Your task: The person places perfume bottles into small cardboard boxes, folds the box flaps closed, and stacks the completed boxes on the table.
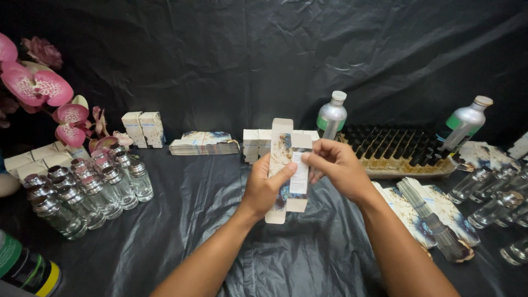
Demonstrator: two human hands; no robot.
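Hands meet above the black-draped counter [181, 209], both clamped on a flat printed carton [290, 165]: the left hand [264, 187] pinches its lower side, the right hand [335, 165] its upper edge. Squaring it well probably means pressing opposite creases evenly, with the end flaps left free. Fingers hide the carton's middle panel, and the glass bottles [88, 190] at left blur together.

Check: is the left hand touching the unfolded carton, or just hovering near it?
Touching. The head view shows the left hand wrapped round the flat carton, thumb pressed across its printed face; the right hand pinches its right edge.
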